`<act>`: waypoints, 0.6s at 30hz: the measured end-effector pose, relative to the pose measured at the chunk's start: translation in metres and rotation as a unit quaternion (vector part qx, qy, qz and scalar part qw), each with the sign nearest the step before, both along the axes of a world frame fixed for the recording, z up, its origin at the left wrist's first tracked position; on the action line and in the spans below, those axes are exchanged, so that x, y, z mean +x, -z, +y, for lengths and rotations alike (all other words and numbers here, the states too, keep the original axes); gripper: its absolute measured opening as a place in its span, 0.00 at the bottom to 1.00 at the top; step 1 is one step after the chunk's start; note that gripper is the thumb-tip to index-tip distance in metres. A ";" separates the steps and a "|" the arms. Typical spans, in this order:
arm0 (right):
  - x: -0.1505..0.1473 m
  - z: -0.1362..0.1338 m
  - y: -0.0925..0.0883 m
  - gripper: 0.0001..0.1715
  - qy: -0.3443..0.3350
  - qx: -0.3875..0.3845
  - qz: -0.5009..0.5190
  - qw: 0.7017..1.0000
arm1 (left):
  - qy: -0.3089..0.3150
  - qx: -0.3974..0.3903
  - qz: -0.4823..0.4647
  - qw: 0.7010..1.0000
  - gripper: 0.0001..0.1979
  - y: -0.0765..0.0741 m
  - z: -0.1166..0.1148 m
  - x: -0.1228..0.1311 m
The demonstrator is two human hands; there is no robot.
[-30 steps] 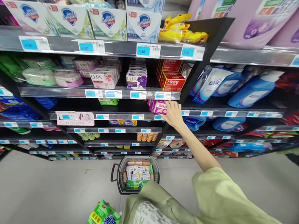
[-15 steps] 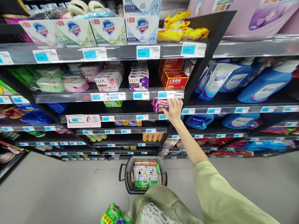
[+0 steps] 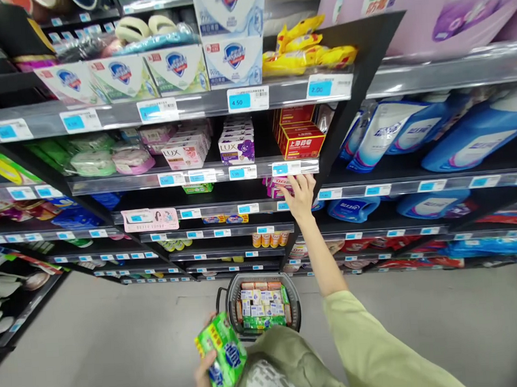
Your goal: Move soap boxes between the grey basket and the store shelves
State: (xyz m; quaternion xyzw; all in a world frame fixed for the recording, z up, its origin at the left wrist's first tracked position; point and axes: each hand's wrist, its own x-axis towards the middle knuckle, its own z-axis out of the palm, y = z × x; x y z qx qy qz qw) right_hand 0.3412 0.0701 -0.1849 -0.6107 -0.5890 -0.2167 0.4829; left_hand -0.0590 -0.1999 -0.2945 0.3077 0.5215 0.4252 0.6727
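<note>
My left hand (image 3: 207, 366) grips a green multipack of soap (image 3: 223, 354) with yellow bands and a dark blue logo, low in front of me. The thumb lies across its face. My right hand (image 3: 302, 194) reaches out to a shelf, closed around the right end of pink-purple packs (image 3: 277, 187). Its thumb is at their front and its fingers bend over the top; the fingertips are partly hidden. Just below my body's front edge a grey basket (image 3: 295, 298) stands on the floor, holding soap boxes (image 3: 264, 297) and green packs (image 3: 263, 322).
Above my right hand are red soap boxes (image 3: 301, 140) and purple Lux boxes (image 3: 237, 148). Safeguard boxes (image 3: 234, 62) stand on the shelf higher up. Blue detergent bottles (image 3: 476, 139) fill the right-hand shelves. The shelf edge (image 3: 261, 171) overhangs my right hand.
My left hand has lifted the green multipack up and to the right, nearer the basket. My right hand stays at the pink-purple packs. The view has shifted slightly.
</note>
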 end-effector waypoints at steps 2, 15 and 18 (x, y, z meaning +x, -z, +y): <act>-0.005 0.003 0.001 0.25 0.008 0.064 0.046 0.997 | 0.072 0.126 -0.092 0.985 0.39 -0.037 0.055 0.028; -0.025 0.013 -0.007 0.09 0.044 0.247 0.226 0.941 | 0.365 0.448 0.202 0.791 0.51 -0.182 0.290 0.207; -0.026 0.012 0.004 0.07 0.077 0.234 0.201 0.948 | 0.371 0.441 0.205 0.791 0.53 -0.176 0.301 0.217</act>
